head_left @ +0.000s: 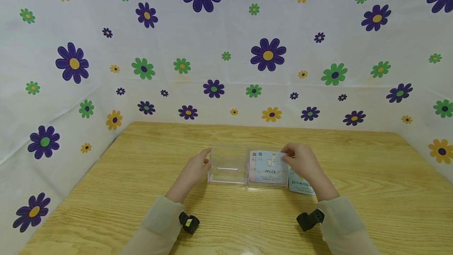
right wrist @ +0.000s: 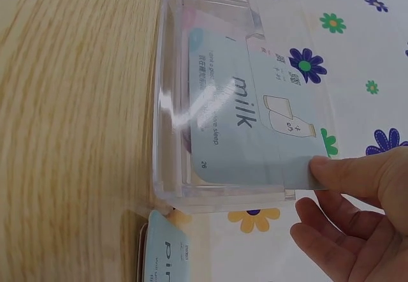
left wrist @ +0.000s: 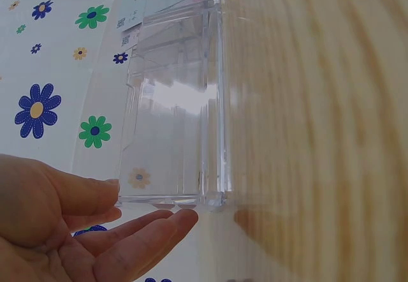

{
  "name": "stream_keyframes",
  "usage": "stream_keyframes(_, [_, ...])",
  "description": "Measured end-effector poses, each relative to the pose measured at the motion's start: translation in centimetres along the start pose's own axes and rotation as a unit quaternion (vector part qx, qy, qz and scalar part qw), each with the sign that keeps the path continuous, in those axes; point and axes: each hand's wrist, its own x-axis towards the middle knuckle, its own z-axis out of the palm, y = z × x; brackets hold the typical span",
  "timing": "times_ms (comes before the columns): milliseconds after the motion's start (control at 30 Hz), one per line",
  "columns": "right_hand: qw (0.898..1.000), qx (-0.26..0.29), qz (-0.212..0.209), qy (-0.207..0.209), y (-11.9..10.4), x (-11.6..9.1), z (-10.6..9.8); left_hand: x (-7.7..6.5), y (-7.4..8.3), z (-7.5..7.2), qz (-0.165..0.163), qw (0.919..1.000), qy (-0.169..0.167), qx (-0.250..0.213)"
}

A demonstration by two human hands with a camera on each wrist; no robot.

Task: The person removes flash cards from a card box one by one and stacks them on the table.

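A clear plastic box (head_left: 228, 172) with two side-by-side compartments stands on the table. Its left compartment (left wrist: 169, 135) shows no cards. My left hand (head_left: 194, 170) rests against the box's left end, thumb at a corner and mostly straight fingers along the side wall. Over at the right compartment, my right hand (head_left: 302, 162) pinches the corner of a light blue milk card (right wrist: 223, 116) between thumb and fingers. Much of this card sits inside the compartment, in front of a pinkish card (head_left: 252, 166). A pineapple card (head_left: 301, 184) lies beside the box, partly hidden by my right hand.
The wooden table (head_left: 106, 207) reaches back to a white cloth (head_left: 226, 30) printed with purple, green and yellow flowers. A black wrist camera (head_left: 189, 222) sits at my left cuff, and another black camera (head_left: 309, 219) at my right.
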Motion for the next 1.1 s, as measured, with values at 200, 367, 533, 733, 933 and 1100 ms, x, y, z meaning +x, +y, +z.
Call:
stream_keyframes(200, [1.000,0.003,-0.004,0.009,0.02,0.01,-0.06,-0.02,0.01,-0.03,0.001,1.0000,-0.001,0.003])
stream_keyframes(367, [1.000,0.002,-0.009,0.019,-0.02,-0.06,-0.11,-0.06,0.01,-0.06,0.004,1.0000,-0.001,0.001])
stream_keyframes(533, [1.000,0.009,-0.015,0.024,-0.22,-0.14,-0.30,-0.09,0.03,-0.06,0.003,1.0000,-0.001,0.003])
stream_keyframes(733, [0.999,0.020,-0.020,0.028,-0.36,-0.22,-0.46,-0.12,0.08,-0.09,-0.001,1.0000,-0.002,0.003])
stream_keyframes(933, [0.999,0.030,-0.019,0.041,-0.47,-0.19,-0.51,-0.10,0.07,-0.07,0.000,1.0000,-0.002,0.005])
stream_keyframes(1100, [0.998,0.031,-0.024,0.054,-0.71,-0.33,-0.75,-0.02,0.02,0.01,0.002,1.0000,-0.002,0.006])
